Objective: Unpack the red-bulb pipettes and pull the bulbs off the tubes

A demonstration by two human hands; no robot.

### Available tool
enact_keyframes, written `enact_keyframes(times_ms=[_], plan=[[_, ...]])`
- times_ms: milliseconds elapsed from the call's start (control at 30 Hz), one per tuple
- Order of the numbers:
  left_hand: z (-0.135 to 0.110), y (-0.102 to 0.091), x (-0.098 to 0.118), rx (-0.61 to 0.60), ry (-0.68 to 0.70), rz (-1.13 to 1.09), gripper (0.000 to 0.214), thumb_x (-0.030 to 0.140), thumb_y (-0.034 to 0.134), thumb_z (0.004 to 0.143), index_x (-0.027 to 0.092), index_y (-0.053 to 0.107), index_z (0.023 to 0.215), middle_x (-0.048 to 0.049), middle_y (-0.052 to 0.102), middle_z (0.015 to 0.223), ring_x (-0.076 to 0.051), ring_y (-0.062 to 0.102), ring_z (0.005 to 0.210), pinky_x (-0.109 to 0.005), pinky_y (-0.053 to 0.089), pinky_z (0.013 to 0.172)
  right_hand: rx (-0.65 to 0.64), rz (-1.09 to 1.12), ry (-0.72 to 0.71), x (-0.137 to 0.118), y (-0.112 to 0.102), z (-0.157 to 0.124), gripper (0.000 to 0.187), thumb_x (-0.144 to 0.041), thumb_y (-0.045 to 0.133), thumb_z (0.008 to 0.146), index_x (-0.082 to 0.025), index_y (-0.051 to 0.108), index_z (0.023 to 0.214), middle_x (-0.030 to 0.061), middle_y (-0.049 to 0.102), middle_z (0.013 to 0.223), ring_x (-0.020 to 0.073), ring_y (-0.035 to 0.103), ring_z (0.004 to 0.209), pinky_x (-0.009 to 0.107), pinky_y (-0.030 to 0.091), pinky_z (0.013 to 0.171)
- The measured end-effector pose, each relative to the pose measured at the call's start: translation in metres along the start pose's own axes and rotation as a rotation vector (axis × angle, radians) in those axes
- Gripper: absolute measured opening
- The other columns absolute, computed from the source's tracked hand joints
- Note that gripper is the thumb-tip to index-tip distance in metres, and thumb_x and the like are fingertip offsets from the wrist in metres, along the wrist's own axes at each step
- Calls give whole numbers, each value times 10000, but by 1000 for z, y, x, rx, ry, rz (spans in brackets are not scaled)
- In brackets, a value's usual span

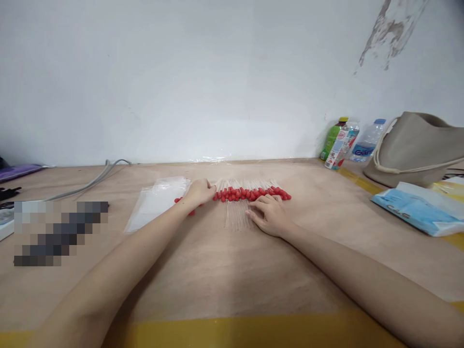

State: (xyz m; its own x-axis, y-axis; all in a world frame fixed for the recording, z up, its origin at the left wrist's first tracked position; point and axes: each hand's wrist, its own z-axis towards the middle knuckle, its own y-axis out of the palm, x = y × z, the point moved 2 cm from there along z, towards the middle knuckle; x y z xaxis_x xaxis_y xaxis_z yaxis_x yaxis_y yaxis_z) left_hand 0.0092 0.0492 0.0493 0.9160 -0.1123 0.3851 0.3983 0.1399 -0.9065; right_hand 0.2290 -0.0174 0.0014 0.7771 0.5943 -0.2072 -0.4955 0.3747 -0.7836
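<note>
In the head view, your red berries [237,194] lie in a row across the middle of the counter [217,270], with thin pale stems [237,217] fanning out on both the far and near sides. Your left hand [200,192] has its fingers drawn together at the row's left end, though you cannot tell whether they grip anything, and clear plastic bags [154,203] lie just beside it. Your right hand [271,215] is loosely open, fingers bent, over the row's near right side.

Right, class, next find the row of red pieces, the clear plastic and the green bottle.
Row of red pieces [237,195]: head view, near its middle.
Clear plastic [154,203]: head view, its flat middle.
Green bottle [330,141]: head view, its side.
</note>
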Motion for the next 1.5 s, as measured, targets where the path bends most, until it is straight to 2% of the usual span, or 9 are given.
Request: enact_keyframes(times_ms=[133, 233, 433, 567, 800, 967, 1200, 1333, 1500], plan=[[-19, -9, -2, 150, 39, -27, 254, 367, 392, 817, 172, 535, 740, -34, 614, 644, -153, 556, 505, -271, 409, 523, 76, 25, 38, 2, 0, 1, 263, -382, 479, 831, -198, 615, 960, 75, 619, 898, 202, 547, 861, 370, 342, 785], [-46, -7, -2, 278, 274, -65, 233, 378, 410, 838, 183, 515, 768, -26, 614, 733, -164, 576, 663, -270, 425, 601, 173, 66, 52, 4, 0, 0, 363, -389, 493, 814, -191, 533, 1117, 108, 568, 1043, 237, 516, 975, 381, 381, 803], [-85, 16, -7, 249, 568, -73, 155, 320, 460, 848, 184, 526, 812, -17, 600, 757, -155, 568, 703, -277, 440, 648, 191, 58, -103, -2, -3, -1, 564, -443, 537, 777, -207, 409, 1273, 123, 447, 1244, 259, 439, 1115, 415, 370, 913], [-85, 23, -8, 270, 640, -82, 145, 314, 470, 853, 185, 528, 822, -21, 589, 761, -155, 564, 715, -276, 445, 642, 117, 30, -235, -6, -1, -1, 422, -410, 519, 808, -246, 505, 1197, 97, 492, 1232, 235, 459, 1102, 427, 354, 913], [-84, 23, -5, 257, 727, -124, 130, 286, 464, 864, 182, 541, 879, -44, 605, 829, -166, 576, 798, -308, 469, 722, 69, 51, -272, -9, 4, 1, 222, -341, 462, 864, -255, 638, 969, 36, 630, 1052, 189, 506, 1042, 391, 327, 905], [-82, 26, 3, 244, 847, -105, 224, 286, 513, 845, 182, 567, 1036, -82, 610, 1082, -202, 540, 1054, -379, 440, 908, 56, 82, -299, -14, 3, 2, 225, -322, 445, 875, -241, 651, 913, 17, 656, 998, 179, 519, 1019, 384, 318, 916], [-80, 31, 3, 291, 927, -122, 189, 246, 507, 851, 162, 610, 985, -73, 668, 982, -193, 572, 1027, -371, 466, 896, 65, 126, -305, -22, 5, 2, 249, -374, 503, 840, -228, 625, 1000, 29, 647, 1050, 177, 534, 1047, 403, 314, 965], [-82, 30, 5, 289, 933, -78, 192, 249, 495, 859, 164, 609, 988, -63, 662, 1016, -184, 554, 1057, -365, 440, 924, 85, 195, -357, -22, 13, 3, 211, -287, 457, 874, -218, 631, 974, 29, 660, 1029, 147, 561, 1028, 368, 363, 963], [-85, 29, 7, 203, 912, 40, 196, 267, 452, 880, 204, 613, 974, -20, 635, 1095, -178, 503, 1130, -391, 347, 1002, 143, 285, -458, -20, 18, 2, 186, -228, 453, 868, -183, 633, 879, 63, 679, 953, 147, 606, 959, 372, 413, 956]])
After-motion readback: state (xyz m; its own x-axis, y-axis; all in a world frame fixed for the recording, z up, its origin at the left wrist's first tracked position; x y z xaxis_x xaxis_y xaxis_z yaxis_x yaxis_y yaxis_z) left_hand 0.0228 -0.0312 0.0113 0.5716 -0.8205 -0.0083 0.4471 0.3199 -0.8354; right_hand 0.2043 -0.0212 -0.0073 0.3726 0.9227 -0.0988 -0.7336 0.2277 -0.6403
